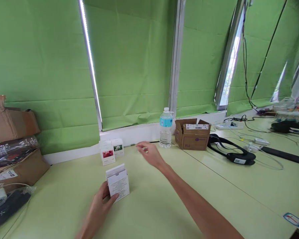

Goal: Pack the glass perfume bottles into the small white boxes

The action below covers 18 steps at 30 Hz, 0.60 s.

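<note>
My left hand (99, 205) grips a small white carton (118, 184) by its lower part, thumb in front and fingers at the left side. The carton stands upright on the table, with fine print on its face and its top flap raised. Farther back, my right hand (150, 153) is low over the table, its fingers bent together. Something small and clear shows at the fingertips, too indistinct to name. Left of that hand stand two white boxes, one with a red picture (108, 156) and one with a white flower picture (118, 147).
A water bottle (165, 131) and a brown cardboard box (193, 136) stand along the back. To the right lie a black headset (239, 156), cables and a black bar (285, 155). Cardboard boxes (22, 169) are stacked at left beside a bagged dark item (7, 205).
</note>
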Available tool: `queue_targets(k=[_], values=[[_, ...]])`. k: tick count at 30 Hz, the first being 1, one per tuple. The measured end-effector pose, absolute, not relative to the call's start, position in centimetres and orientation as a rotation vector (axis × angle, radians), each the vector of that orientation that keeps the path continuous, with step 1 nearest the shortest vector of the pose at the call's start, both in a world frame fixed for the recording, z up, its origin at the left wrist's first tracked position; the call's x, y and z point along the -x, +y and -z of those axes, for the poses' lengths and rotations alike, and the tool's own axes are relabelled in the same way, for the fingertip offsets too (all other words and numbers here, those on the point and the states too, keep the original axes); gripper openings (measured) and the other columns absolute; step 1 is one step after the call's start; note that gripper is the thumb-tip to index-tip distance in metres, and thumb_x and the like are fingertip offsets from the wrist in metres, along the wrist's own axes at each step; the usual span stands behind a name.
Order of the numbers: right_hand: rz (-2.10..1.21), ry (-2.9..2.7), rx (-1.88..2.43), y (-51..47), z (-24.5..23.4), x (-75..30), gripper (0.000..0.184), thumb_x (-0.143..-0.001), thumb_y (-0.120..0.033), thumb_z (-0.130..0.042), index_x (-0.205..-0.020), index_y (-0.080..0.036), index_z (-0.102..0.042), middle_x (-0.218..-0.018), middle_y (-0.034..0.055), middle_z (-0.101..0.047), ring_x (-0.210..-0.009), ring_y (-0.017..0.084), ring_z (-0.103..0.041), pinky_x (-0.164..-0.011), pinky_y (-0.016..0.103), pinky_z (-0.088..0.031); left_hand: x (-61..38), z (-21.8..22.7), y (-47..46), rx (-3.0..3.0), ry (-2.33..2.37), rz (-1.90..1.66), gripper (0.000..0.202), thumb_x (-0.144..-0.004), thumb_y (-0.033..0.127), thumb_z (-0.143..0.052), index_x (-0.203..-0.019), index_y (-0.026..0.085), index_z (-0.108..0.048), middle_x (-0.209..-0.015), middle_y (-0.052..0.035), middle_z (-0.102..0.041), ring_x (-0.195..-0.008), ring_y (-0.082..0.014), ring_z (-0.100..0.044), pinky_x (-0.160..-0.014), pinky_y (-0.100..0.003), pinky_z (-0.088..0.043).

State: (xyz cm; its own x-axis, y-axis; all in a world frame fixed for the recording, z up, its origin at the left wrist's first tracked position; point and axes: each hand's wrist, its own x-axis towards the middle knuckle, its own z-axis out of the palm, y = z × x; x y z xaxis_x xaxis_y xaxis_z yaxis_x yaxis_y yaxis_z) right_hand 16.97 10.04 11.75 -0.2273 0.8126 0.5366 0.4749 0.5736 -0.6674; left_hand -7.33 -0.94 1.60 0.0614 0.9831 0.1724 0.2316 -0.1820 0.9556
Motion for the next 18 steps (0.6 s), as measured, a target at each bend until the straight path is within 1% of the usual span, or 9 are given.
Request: queue_targets(k=[3,5,7,10,13,15,18], values=[[-0.471,-1.770,1.217,14.0,-9.3,-20.0,0.025,-0.089,-0.026,-0.049,-0.103,-0.013,-0.066,-0.100,0.0092,-0.069,-0.084,0.019,-0.065,-0.076,0.033,-0.052,7.1,-1.4,-0.8,-1.509,1.278,-1.208,0.047,-0.076,0.042,-0.064,-0.115,0.018,-0.051,-0.122,-0.0110,-0.063,-0.110,-0.0262,-0.061,-0.096,-0.041,-0.049],[-0.471,-1.732,1.311,16.1,-7.5,-21.4,0.024,-0.089,-0.023,-0.051,-0.106,-0.010,-0.063,-0.104,0.0117,-0.067,-0.087,0.020,-0.064,-0.078,0.035,-0.052,7.4,-1.5,-0.7,-1.478,1.343,-1.244,0.048,-0.073,0.043,-0.066,-0.112,0.018,-0.053,-0.119,-0.0117,-0.065,-0.109,-0.0279,-0.061,-0.095,-0.041,-0.049],[-0.468,-1.740,1.384,17.8,-5.9,-22.0,0.023,-0.088,-0.021,-0.056,-0.106,-0.009,-0.062,-0.108,0.0134,-0.064,-0.093,0.020,-0.062,-0.084,0.036,-0.050,7.9,-1.6,-0.5,-1.431,1.417,-1.309,0.051,-0.069,0.046,-0.069,-0.109,0.017,-0.056,-0.116,-0.0127,-0.066,-0.108,-0.0304,-0.062,-0.093,-0.042,-0.050],[-0.477,-1.793,1.444,20.4,-4.5,-21.9,0.029,-0.091,-0.030,-0.056,-0.116,-0.015,-0.056,-0.117,0.0087,-0.059,-0.098,0.020,-0.060,-0.084,0.040,-0.051,9.1,-1.5,0.2,-1.346,1.502,-1.426,0.057,-0.062,0.049,-0.072,-0.106,0.017,-0.057,-0.109,-0.0131,-0.069,-0.103,-0.0329,-0.064,-0.089,-0.044,-0.052],[-0.486,-1.851,1.445,23.2,-4.2,-21.2,0.031,-0.092,-0.032,-0.055,-0.119,-0.017,-0.054,-0.119,0.0080,-0.057,-0.099,0.021,-0.060,-0.083,0.041,-0.052,10.3,-0.8,1.0,-1.261,1.527,-1.507,0.063,-0.060,0.052,-0.073,-0.109,0.017,-0.054,-0.104,-0.0128,-0.071,-0.098,-0.0323,-0.066,-0.086,-0.045,-0.053],[-0.499,-1.886,1.429,25.0,-4.2,-20.8,0.031,-0.092,-0.031,-0.055,-0.119,-0.016,-0.054,-0.119,0.0083,-0.057,-0.099,0.021,-0.060,-0.084,0.041,-0.051,10.9,-0.2,1.5,-1.242,1.505,-1.527,0.065,-0.061,0.053,-0.072,-0.111,0.018,-0.051,-0.106,-0.0130,-0.070,-0.099,-0.0312,-0.066,-0.087,-0.045,-0.053],[-0.552,-1.950,1.394,27.1,-4.2,-20.6,0.031,-0.092,-0.031,-0.055,-0.119,-0.017,-0.055,-0.119,0.0083,-0.057,-0.099,0.020,-0.060,-0.084,0.041,-0.051,11.4,0.8,2.1,-1.293,1.495,-1.506,0.062,-0.065,0.051,-0.070,-0.113,0.018,-0.050,-0.112,-0.0131,-0.068,-0.105,-0.0306,-0.063,-0.094,-0.047,-0.049]])
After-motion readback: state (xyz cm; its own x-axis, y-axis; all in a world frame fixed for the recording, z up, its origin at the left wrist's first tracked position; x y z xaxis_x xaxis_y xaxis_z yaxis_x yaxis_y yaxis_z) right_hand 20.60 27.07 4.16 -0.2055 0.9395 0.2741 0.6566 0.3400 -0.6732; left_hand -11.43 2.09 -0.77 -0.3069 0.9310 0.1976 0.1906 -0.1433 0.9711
